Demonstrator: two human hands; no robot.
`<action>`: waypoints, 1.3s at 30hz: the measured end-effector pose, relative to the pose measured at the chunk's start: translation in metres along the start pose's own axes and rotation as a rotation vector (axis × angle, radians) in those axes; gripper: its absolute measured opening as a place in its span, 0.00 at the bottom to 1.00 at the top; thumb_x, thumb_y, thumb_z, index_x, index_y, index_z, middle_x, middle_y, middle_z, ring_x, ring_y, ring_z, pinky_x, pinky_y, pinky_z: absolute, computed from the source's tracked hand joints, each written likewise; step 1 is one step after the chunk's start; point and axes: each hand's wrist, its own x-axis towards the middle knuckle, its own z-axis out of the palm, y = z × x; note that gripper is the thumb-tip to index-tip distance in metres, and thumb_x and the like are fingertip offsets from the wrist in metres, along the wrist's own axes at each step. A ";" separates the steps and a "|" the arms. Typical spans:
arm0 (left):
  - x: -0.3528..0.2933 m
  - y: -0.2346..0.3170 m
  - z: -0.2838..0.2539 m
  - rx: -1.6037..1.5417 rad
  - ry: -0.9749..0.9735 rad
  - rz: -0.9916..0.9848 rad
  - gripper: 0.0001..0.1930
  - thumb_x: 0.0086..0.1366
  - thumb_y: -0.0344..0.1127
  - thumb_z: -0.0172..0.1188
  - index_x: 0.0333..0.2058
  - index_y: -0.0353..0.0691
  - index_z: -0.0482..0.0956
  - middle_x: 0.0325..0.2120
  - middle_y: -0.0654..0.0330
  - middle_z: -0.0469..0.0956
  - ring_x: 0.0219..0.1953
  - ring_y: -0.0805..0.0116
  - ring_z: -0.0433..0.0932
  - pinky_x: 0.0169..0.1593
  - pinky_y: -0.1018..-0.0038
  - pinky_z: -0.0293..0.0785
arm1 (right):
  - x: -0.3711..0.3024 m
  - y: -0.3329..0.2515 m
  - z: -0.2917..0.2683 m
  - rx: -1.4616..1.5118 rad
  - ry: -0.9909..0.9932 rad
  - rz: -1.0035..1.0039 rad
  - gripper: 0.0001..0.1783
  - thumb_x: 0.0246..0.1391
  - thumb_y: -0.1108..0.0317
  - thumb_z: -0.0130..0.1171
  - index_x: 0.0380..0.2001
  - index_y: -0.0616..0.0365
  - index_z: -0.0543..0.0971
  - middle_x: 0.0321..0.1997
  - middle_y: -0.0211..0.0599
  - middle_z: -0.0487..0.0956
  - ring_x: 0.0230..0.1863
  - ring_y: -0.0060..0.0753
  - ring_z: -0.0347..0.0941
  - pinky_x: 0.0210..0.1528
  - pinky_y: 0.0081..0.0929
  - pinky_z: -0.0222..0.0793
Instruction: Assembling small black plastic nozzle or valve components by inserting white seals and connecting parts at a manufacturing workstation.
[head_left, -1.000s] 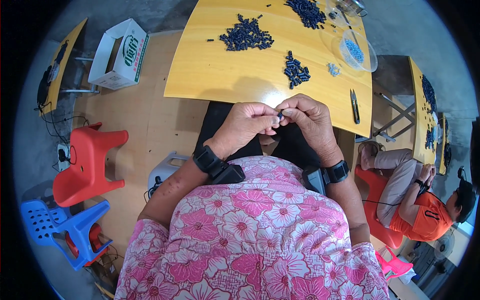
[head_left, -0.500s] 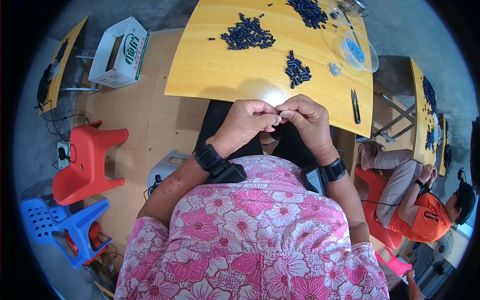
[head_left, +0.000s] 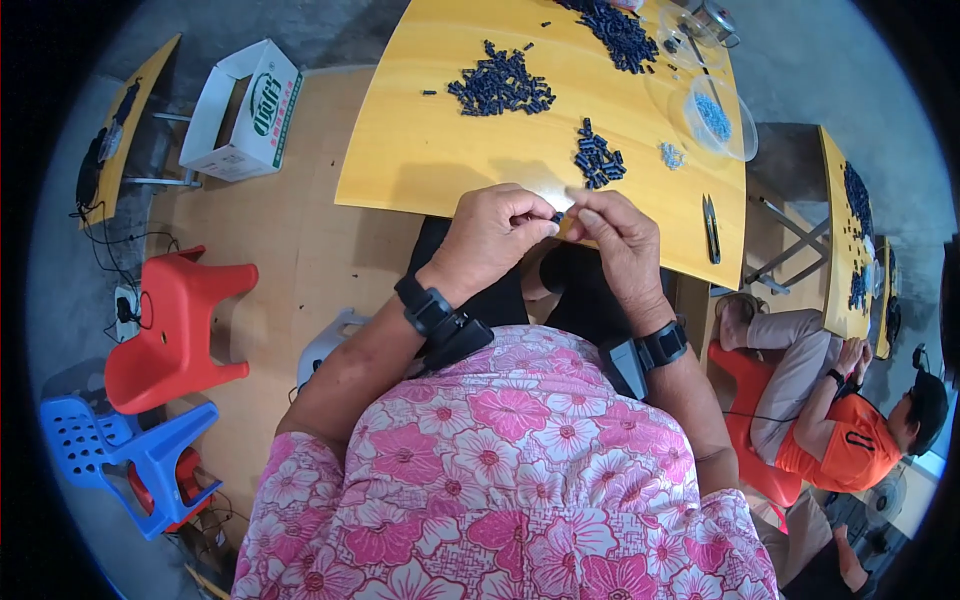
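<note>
My left hand [head_left: 490,238] is closed in a pinch just off the table's front edge. A small black tubular piece [head_left: 557,217] shows at its thumb and fingertip. Close beside it, my right hand [head_left: 622,240] has its fingers curled, with thumb and index finger near each other. Its fingertips are slightly blurred, and whatever they may hold is too small to make out. Just beyond the hands lies a small pile of black tubular pieces [head_left: 598,158]. To its right is a little heap of pale blue bits [head_left: 671,155].
Two larger heaps of black pieces [head_left: 502,82] [head_left: 618,35] lie farther back on the yellow table [head_left: 400,160]. A clear bowl [head_left: 745,125] holds blue bits. Black thread snips [head_left: 711,228] rest near the right edge. A person in orange [head_left: 845,430] sits at right.
My right fingertips have drawn apart from my left ones, exposing the black piece in my left pinch. The whole table appears slightly lower in view.
</note>
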 end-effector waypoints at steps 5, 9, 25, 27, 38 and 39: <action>0.013 -0.019 -0.004 0.367 0.030 0.228 0.04 0.52 0.30 0.66 0.29 0.39 0.83 0.24 0.58 0.79 0.29 0.60 0.77 0.37 0.69 0.74 | 0.028 -0.004 0.005 0.171 0.070 0.030 0.15 0.60 0.77 0.52 0.50 0.61 0.79 0.37 0.31 0.78 0.33 0.21 0.75 0.39 0.19 0.73; 0.014 -0.029 -0.001 0.413 0.095 0.321 0.04 0.50 0.31 0.66 0.26 0.40 0.82 0.25 0.60 0.78 0.31 0.57 0.75 0.38 0.64 0.74 | 0.053 -0.003 0.026 0.081 0.045 -0.098 0.16 0.64 0.75 0.49 0.53 0.62 0.76 0.40 0.34 0.77 0.37 0.20 0.73 0.42 0.18 0.71; 0.009 -0.047 0.008 0.304 0.171 0.127 0.12 0.57 0.38 0.61 0.37 0.37 0.79 0.33 0.51 0.78 0.37 0.49 0.78 0.40 0.59 0.74 | 0.077 0.011 0.066 -0.391 -0.139 -0.380 0.21 0.57 0.60 0.57 0.50 0.60 0.77 0.40 0.46 0.76 0.42 0.43 0.74 0.47 0.31 0.71; 0.010 -0.036 0.007 0.128 0.213 0.069 0.14 0.58 0.40 0.61 0.40 0.38 0.78 0.34 0.51 0.78 0.37 0.49 0.78 0.39 0.60 0.74 | 0.078 0.012 0.066 -0.395 -0.154 -0.395 0.26 0.55 0.52 0.58 0.51 0.59 0.76 0.42 0.47 0.75 0.44 0.47 0.73 0.48 0.34 0.70; 0.012 -0.043 0.009 0.212 0.189 0.092 0.13 0.55 0.37 0.63 0.40 0.41 0.78 0.36 0.54 0.76 0.38 0.51 0.78 0.39 0.61 0.75 | 0.082 0.014 0.062 -0.404 -0.187 -0.361 0.38 0.51 0.38 0.58 0.51 0.62 0.75 0.43 0.48 0.75 0.45 0.50 0.71 0.50 0.39 0.68; 0.012 -0.043 0.008 0.211 0.188 0.091 0.13 0.55 0.37 0.63 0.40 0.41 0.78 0.36 0.54 0.76 0.38 0.51 0.78 0.39 0.61 0.75 | 0.082 0.014 0.062 -0.409 -0.190 -0.355 0.38 0.51 0.37 0.57 0.50 0.62 0.75 0.43 0.48 0.75 0.45 0.50 0.71 0.50 0.39 0.67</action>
